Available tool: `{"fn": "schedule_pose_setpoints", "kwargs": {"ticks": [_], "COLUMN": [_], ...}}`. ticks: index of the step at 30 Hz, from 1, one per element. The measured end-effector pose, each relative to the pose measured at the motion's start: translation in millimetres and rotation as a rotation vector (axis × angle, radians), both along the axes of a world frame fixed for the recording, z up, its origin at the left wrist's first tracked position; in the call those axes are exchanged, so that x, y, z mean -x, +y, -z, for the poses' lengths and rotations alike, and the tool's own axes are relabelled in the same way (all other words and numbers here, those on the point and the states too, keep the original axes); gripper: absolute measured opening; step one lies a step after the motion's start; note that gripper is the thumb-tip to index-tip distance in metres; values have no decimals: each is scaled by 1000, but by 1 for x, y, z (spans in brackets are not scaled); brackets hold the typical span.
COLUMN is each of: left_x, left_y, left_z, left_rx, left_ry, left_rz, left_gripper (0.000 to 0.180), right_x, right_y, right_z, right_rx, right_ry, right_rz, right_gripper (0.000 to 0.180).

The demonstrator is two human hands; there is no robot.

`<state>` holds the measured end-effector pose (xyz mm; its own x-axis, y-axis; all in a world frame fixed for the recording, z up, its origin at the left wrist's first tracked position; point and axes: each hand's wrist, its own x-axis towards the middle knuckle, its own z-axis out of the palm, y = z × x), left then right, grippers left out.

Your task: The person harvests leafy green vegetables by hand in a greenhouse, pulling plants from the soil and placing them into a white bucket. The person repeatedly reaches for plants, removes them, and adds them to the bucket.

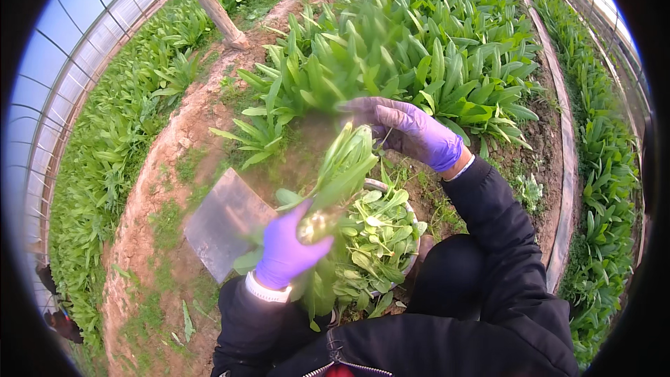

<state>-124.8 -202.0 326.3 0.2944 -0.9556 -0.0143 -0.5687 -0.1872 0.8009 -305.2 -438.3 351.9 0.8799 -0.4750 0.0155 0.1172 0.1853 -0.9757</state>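
My left hand, in a purple glove, is closed around the base of a head of leafy lettuce. Its long green leaves point up and away, and its pale cut end is blurred. Just beyond it to the right is my right hand, in a soil-stained purple glove with its fingers bent together. A thin dark line shows under those fingers; what they hold is not clear. Below the hands sits a round basin with a pale rim, filled with loose green leaves.
A flat grey sheet lies on the soil at left. Dense lettuce plants grow straight ahead. A wooden post stands at far left, and a long board edges the bed at right. Dark figures show at the lower left rim.
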Motion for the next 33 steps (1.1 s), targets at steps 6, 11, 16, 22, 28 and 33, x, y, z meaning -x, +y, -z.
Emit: {"fn": "schedule_pose_setpoints", "kwargs": {"ticks": [6, 11, 16, 22, 28, 33], "left_x": [-17, -19, -24, -36, -33, -20], "left_y": [7, 15, 14, 16, 16, 10], "left_z": [-1, -2, 5, 28, 17, -4], "left_rx": [30, -114, -138, -73, -40, 36], "left_ry": [416, 800, 1029, 1156, 1086, 786], "left_rz": [195, 130, 245, 328, 216, 93], "left_gripper": [70, 79, 70, 85, 77, 74], "right_x": [-2, 0, 3, 3, 33, 18], "right_y": [4, 7, 5, 10, -24, -9], "right_z": [-12, -23, -24, -25, -33, 3], "right_rx": [236, 233, 258, 276, -20, 816], "right_ry": [-174, -96, -139, -197, -475, 459], "right_rz": [-249, -210, -107, 46, 216, 85], "right_gripper": [62, 49, 27, 23, 23, 45]}}
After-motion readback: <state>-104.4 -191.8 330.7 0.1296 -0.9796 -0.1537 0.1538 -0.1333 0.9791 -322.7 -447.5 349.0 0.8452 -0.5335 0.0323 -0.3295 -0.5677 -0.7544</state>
